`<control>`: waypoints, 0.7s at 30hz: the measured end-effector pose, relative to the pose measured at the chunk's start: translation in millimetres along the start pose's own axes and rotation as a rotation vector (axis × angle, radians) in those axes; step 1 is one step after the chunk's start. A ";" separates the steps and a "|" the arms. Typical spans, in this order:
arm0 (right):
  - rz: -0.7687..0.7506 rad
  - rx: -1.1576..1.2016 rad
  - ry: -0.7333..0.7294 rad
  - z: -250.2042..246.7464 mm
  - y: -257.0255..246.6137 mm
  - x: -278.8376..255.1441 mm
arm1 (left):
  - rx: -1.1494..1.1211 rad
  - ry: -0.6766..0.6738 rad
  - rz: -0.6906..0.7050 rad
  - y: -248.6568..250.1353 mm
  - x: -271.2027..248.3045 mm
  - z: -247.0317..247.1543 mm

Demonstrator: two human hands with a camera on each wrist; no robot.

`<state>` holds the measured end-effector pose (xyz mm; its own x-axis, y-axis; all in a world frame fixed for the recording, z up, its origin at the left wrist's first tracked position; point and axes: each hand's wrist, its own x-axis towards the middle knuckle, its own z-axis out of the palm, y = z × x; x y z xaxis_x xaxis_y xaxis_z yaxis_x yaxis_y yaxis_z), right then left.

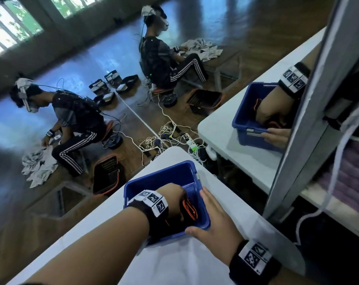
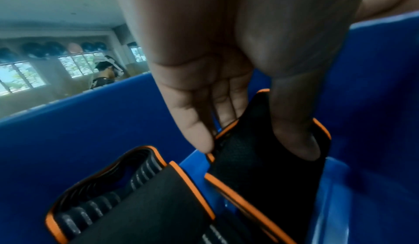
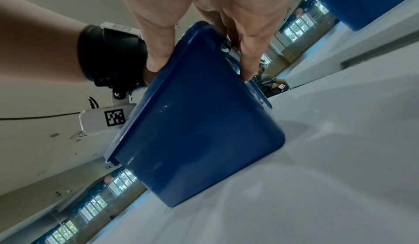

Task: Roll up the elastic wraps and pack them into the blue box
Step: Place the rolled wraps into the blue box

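Head view: the blue box [image 1: 151, 177] sits on the white table [image 1: 174, 264], at its far edge, and both hands meet at it. The left hand [image 1: 172, 195] reaches down inside the box; its thumb and fingers [image 2: 199, 133] pinch a rolled black wrap with orange edging [image 2: 267, 167] standing by the box's right wall. A second rolled wrap [image 2: 127, 194] lies on the box floor just left of the held one. The right hand [image 1: 213, 219] clasps the box's near right corner, thumb on the near rim, fingers stretched along the right rim. A mirror [image 1: 263, 95] stands right of the box.
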<state>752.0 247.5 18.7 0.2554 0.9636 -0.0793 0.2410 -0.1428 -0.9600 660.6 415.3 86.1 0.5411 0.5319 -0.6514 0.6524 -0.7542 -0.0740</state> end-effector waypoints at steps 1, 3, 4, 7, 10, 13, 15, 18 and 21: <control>-0.005 0.000 -0.003 -0.2 0.4 -0.2 | 0.002 -0.002 0.007 1.2 1.4 1.7; -0.009 0.001 -0.009 -0.2 0.6 -0.2 | 0.022 -0.033 0.012 2.9 4.4 3.7; -0.009 0.001 -0.008 0.0 0.9 -0.2 | 0.031 -0.052 0.019 3.5 6.2 4.7; -0.007 -0.002 -0.006 -0.2 2.5 -1.9 | 0.053 -0.100 0.081 6.7 9.2 7.5; -0.015 -0.012 -0.006 1.2 3.6 -2.4 | 0.108 -0.106 0.121 9.9 5.6 11.0; -0.015 0.006 -0.012 1.2 4.6 -1.2 | 0.032 -0.037 0.111 2.1 -4.2 9.2; -0.018 0.010 -0.017 0.2 5.1 -1.0 | -0.104 0.056 0.076 -8.2 -18.4 3.2; -0.016 0.006 -0.023 0.1 6.4 -1.5 | -0.312 0.252 0.008 -23.0 -58.6 -2.6; -0.021 -0.002 -0.035 2.8 7.3 1.3 | -0.473 0.412 -0.075 -33.9 -116.7 12.0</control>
<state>751.5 248.4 10.8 0.2177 0.9736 -0.0683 0.2474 -0.1227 -0.9611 569.0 374.2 155.6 0.5834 0.7524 -0.3059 0.8094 -0.5074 0.2956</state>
